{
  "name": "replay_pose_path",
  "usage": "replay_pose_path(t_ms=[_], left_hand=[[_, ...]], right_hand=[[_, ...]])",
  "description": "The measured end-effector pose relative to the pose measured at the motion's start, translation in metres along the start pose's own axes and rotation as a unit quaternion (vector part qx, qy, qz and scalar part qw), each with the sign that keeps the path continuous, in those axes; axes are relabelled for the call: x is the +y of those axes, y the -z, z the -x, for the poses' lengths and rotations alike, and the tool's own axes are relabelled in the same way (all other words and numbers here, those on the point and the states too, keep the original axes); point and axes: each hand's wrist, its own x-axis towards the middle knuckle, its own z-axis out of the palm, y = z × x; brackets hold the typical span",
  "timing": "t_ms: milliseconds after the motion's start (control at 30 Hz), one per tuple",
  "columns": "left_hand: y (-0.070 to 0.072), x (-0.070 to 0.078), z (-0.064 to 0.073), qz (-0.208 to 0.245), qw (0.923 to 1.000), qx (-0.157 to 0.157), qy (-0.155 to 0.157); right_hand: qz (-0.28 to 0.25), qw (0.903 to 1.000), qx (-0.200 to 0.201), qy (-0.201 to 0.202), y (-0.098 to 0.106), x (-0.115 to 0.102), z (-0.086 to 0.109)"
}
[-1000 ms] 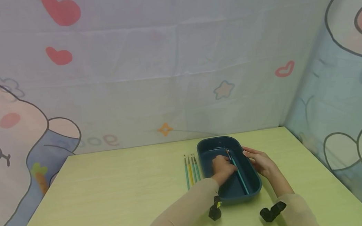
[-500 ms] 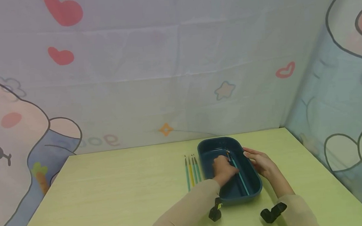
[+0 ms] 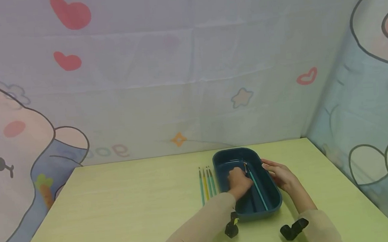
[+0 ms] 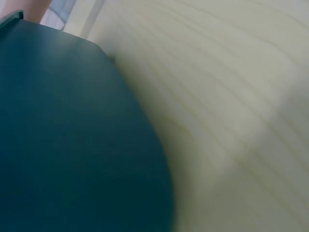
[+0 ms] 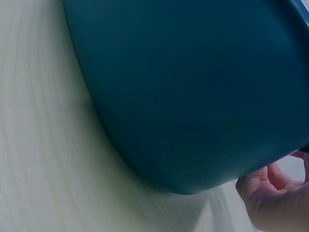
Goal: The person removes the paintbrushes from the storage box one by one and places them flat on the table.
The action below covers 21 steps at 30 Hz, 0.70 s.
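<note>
A dark blue rectangular tray (image 3: 227,155) stands on the table. Inside it lies a teal-handled paintbrush (image 3: 259,193), bristles toward the far end. My left hand (image 3: 239,181) reaches down into the tray just left of that brush. Its fingers point down and its fingertips are hidden, so I cannot tell whether they hold anything. At the right side my right hand (image 3: 282,175) holds the tray's rim. In the right wrist view the right hand's fingers (image 5: 277,176) bend at the edge of the tray wall (image 5: 193,96). The left wrist view shows the tray's outer wall (image 4: 82,130) only.
Several paintbrushes (image 3: 206,183) with teal and yellow handles lie side by side left of the tray, their lower ends behind the left sleeve (image 3: 200,224). The pale wooden table (image 3: 128,199) meets a printed cloth backdrop (image 3: 139,102) behind and at the sides.
The head view has shifted slightly. The left thumb has drawn in a little toward the fingers, and a dark line on the tray floor shows more plainly. The right hand keeps its place.
</note>
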Motion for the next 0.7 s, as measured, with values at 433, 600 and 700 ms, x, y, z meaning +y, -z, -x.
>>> replay_pose_path(t_ms=[433,600,700], left_hand=[[0.0034,-0.0002,-0.0033,0.058,0.9945,-0.032,0.081],[0.0073,0.0003,-0.0029,0.105,0.9882,-0.048,0.100],[0.0097,0.0009,-0.0025,0.138,0.9821,-0.053,0.117]], right_hand=[[0.009,1.0000,-0.003,-0.001,-0.0002,-0.0003,0.0027],[0.003,1.0000,-0.002,-0.003,-0.0004,-0.0018,0.0034],[0.003,1.0000,-0.003,-0.005,-0.0001,-0.0028,0.0045]])
